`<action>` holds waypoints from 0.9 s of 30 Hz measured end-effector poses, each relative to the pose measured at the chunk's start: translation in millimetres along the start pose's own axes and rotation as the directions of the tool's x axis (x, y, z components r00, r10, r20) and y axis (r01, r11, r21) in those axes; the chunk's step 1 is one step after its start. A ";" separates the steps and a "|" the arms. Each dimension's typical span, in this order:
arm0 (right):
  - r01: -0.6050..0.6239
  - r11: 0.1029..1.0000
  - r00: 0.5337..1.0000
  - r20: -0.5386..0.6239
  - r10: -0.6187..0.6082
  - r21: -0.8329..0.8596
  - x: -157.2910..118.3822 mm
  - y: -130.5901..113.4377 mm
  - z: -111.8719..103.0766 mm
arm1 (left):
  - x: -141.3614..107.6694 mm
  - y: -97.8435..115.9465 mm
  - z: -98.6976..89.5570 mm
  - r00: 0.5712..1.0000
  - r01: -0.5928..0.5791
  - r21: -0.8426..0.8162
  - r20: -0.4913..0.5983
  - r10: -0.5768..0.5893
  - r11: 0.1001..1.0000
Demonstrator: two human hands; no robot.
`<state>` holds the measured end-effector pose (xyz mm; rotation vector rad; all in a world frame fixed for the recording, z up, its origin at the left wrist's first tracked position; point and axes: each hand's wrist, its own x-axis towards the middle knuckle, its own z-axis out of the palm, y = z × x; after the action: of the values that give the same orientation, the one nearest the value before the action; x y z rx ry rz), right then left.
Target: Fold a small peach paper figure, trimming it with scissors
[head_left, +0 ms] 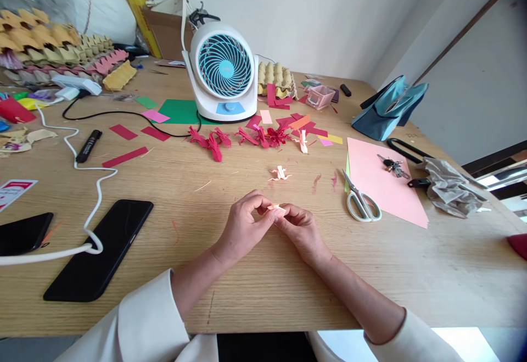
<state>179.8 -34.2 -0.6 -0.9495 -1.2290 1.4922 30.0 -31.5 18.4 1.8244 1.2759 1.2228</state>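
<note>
A small piece of folded pale-pink paper (276, 209) is pinched between my two hands above the front middle of the table. My left hand (246, 223) grips its left side with thumb and forefinger. On the right side my right hand (302, 231) closes its fingertips on the same piece, partly hiding it. Just beyond lies a small pale-pink folded paper figure (280, 173) with thin limbs. Farther back, another pale figure (303, 141) stands beside a row of several dark-red folded paper figures (213, 146).
White-handled scissors (363, 202) lie by pink paper sheets (382, 178) with keys (394, 166) on top. A white fan (224, 71) stands at the back. Left are a black tablet-like device (99, 252), a white cable (97, 186) and a marker (89, 146). A blue bag (387, 109) sits back right.
</note>
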 end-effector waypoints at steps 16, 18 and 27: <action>-0.073 0.997 0.997 0.001 0.073 -0.039 -0.2 1.3 -2.6 | 3.4 -4.2 -6.3 0.997 -0.009 -0.083 0.070 0.015 0.997; -0.061 0.996 0.998 -0.016 0.060 -0.063 -0.3 1.0 -2.5 | 3.8 -4.0 -6.9 0.996 -0.015 -0.094 0.084 0.023 0.995; -0.010 0.997 0.999 -0.042 0.007 -0.074 0.0 8.2 -1.3 | 3.2 -8.1 1.3 0.993 0.102 -0.132 0.075 -0.093 0.986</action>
<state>179.4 -34.3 -9.0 -1.0309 -1.2589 1.4347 28.4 -25.5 12.2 1.6734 1.2000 1.1550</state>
